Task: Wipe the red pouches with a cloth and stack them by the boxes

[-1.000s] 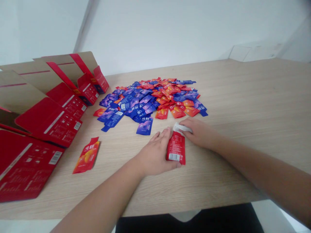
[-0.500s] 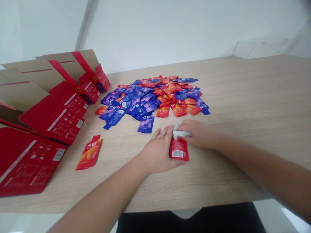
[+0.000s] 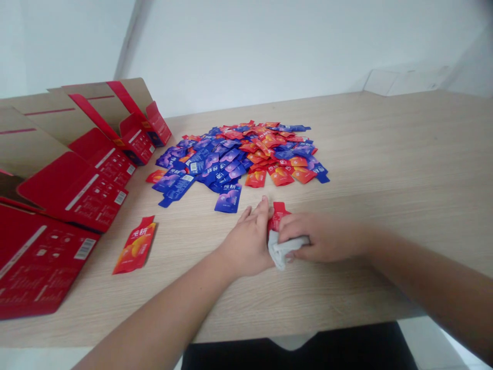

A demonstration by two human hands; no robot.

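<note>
A red pouch (image 3: 280, 206) lies back side up on the wooden table, its narrow neck pointing away from me. My left hand (image 3: 250, 239) rests along its left edge and steadies it against the table, fingers stretched forward. In my right hand (image 3: 314, 236) is a crumpled white cloth (image 3: 281, 251), pressed over the pouch's lower part. The cloth and my right fingers hide most of the pouch, and the right arm is slightly blurred. Off to the left, a single red-orange pouch (image 3: 135, 246) lies front side up.
A broad heap of blue pouches (image 3: 211, 159) and red-orange pouches (image 3: 265, 141) spreads behind my hands. Red cardboard boxes (image 3: 92, 200) with raised flaps stand in a row along the left. The table's front edge (image 3: 308, 333) is close to me; a white wall rises behind.
My right hand has slid the white cloth from the pouch's neck end toward me, over its lower part. The neck now shows and the barcode is covered. My left hand stays beside it.
</note>
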